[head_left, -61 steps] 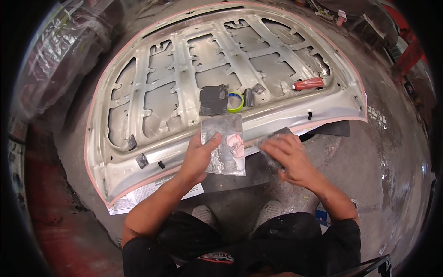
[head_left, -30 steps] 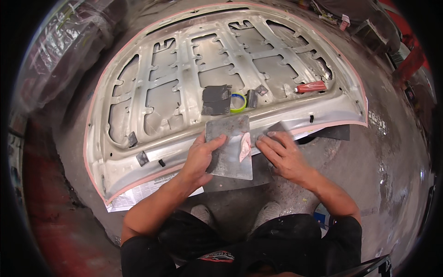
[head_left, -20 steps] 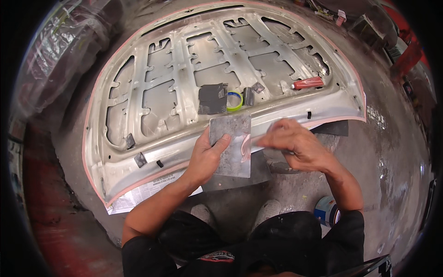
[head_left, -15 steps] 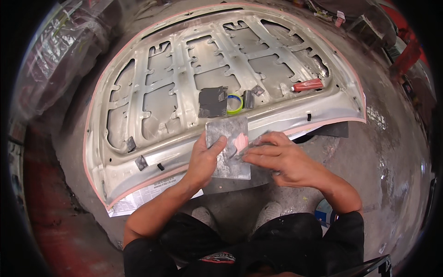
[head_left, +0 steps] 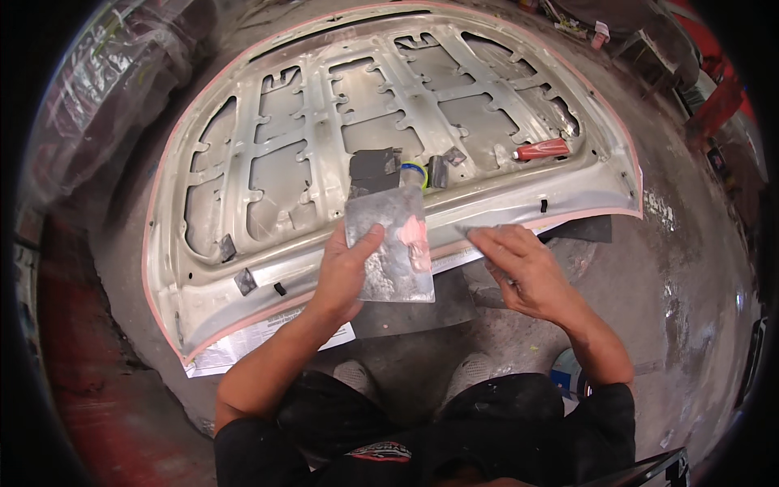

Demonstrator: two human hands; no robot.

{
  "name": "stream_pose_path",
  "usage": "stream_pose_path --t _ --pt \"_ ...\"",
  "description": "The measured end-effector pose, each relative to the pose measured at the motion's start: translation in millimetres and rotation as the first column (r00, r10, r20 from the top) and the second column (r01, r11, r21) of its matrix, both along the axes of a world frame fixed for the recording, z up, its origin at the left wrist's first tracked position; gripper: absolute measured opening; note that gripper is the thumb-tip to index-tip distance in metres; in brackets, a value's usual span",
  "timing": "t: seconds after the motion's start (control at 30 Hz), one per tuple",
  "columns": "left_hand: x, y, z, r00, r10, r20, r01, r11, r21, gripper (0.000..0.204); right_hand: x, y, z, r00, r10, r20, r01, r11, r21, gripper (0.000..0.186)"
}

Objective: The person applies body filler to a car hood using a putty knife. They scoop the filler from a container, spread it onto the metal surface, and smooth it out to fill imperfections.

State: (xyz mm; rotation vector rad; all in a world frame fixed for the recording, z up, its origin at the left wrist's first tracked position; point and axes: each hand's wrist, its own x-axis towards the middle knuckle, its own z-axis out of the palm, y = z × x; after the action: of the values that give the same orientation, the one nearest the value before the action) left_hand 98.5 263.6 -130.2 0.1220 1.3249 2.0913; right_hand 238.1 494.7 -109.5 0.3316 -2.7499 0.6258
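My left hand [head_left: 347,264] grips a flat grey mixing plate [head_left: 389,276], thumb on top and fingers beneath. A smear of pink body filler [head_left: 415,235] lies near the plate's right edge. My right hand [head_left: 519,264] is closed in a pinch at the near edge of an upturned car hood [head_left: 324,146]. Between its fingertips is a thin grey spreader [head_left: 466,230], mostly hidden by the fingers. A band of pink filler runs along the hood's rim.
On the hood rest dark sheets [head_left: 372,168], a yellow-green tape roll [head_left: 423,172], a dark block [head_left: 438,172], a red tube [head_left: 542,149] and several small grey pads [head_left: 246,282]. Newspaper [head_left: 268,342] sticks out underneath. A blue can [head_left: 570,375] stands right of my feet.
My right hand has moved off the plate, rightward to the hood's edge. The plate has shifted slightly left and up in my left hand. The pink filler on it looks more spread out.
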Motion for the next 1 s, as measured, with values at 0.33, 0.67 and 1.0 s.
stream_pose_path --t 0.33,0.67,1.0 --pt "2.4 2.9 -3.7 0.987 -0.041 -0.154 0.031 0.997 -0.065 0.031 -10.5 -9.7 -14.1 0.977 -0.005 0.215 0.207 -0.249 -0.946 0.043" --pt "1.1 -0.8 7.3 0.993 0.006 -0.115 -0.005 1.0 0.013 0.032 -6.2 -3.8 -1.3 0.93 -0.367 -0.014 0.042 0.145 -0.989 0.041" --pt "24.7 4.7 21.2 0.768 -0.241 -0.593 0.022 0.936 -0.352 0.035 -12.2 -45.4 -23.3 0.982 -0.072 -0.172 0.021 0.959 -0.282 0.067"
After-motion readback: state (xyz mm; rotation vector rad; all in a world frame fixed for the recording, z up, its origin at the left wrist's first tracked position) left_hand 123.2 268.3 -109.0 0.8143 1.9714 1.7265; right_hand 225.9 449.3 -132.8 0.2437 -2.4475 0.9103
